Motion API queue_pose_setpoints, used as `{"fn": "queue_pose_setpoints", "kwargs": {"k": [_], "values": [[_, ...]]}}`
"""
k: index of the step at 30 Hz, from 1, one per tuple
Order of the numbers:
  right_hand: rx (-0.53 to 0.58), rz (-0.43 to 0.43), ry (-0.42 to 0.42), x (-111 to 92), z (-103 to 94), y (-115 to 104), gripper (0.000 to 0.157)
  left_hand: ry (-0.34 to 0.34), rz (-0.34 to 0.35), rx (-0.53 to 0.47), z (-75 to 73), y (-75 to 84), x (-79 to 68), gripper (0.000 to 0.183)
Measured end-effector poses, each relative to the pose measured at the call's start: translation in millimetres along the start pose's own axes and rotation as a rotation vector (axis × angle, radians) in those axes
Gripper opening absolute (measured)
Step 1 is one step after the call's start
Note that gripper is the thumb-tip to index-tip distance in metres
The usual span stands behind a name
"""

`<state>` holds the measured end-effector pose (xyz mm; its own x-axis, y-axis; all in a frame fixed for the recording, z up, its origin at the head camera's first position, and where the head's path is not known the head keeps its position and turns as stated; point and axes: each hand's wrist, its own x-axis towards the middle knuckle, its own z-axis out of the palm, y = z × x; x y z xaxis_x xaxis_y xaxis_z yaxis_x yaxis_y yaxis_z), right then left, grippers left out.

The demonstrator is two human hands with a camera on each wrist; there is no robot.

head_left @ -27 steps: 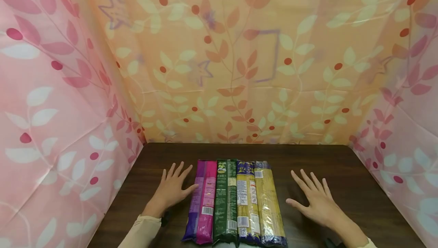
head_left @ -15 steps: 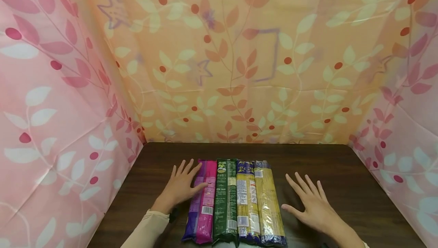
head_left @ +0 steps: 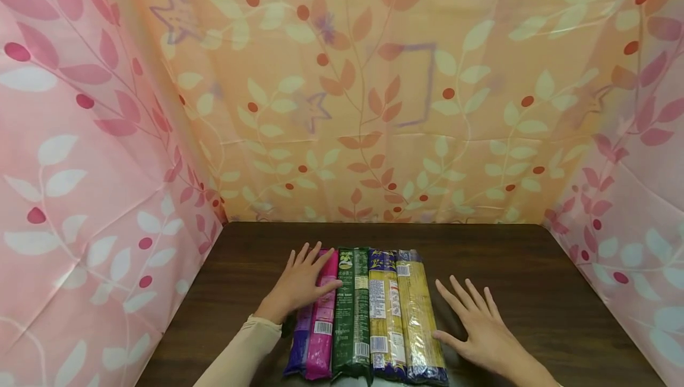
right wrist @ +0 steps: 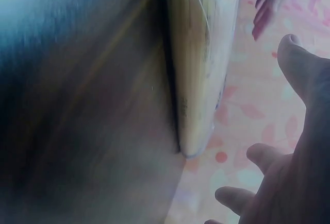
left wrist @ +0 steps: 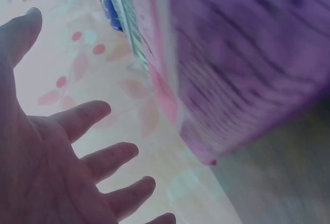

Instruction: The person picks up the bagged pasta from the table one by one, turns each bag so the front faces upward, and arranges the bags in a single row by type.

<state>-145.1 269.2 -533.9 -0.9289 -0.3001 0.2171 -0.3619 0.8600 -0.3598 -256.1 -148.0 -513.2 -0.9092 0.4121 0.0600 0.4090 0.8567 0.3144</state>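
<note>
Several long packs of spaghetti lie side by side on the dark wooden table. From the left come a pink and purple pack, a green pack, a yellow pack with blue ends and a clear pack of yellow spaghetti. My left hand, fingers spread, hovers over the pink and purple pack; the left wrist view shows a gap between the palm and that pack. Fingers also spread, my right hand is above the table beside the clear pack, its thumb tip near the pack's right edge.
A flowered orange curtain hangs behind the table's far edge. Pink flowered curtains stand at the left and right sides.
The left hand has moved right and slightly away from me, from beside the pink and purple pack to over it. The right hand has come left, closer to the clear pack. The packs stay put.
</note>
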Motion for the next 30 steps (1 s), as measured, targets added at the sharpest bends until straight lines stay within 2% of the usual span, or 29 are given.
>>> {"fn": "queue_pose_setpoints", "kwargs": {"k": [11, 18, 25, 30], "values": [[0.061, -0.005, -0.041, -7, 9.1, -10, 0.093, -0.028, 0.084, 0.048, 0.1, 26.5, 18.8, 0.087], [0.065, -0.039, -0.031, -12, 10.2, -15, 0.092, -0.054, 0.127, 0.090, 2.0, 43.8, 34.1, 0.087], [0.037, -0.075, -0.014, -18, 14.6, -17, 0.091, -0.118, 0.165, 0.130, 6.7, 60.4, 50.2, 0.086], [0.043, -0.086, 0.002, -23, 18.0, -16, 0.091, -0.126, 0.198, 0.142, 10.5, 69.5, 62.8, 0.084]]}}
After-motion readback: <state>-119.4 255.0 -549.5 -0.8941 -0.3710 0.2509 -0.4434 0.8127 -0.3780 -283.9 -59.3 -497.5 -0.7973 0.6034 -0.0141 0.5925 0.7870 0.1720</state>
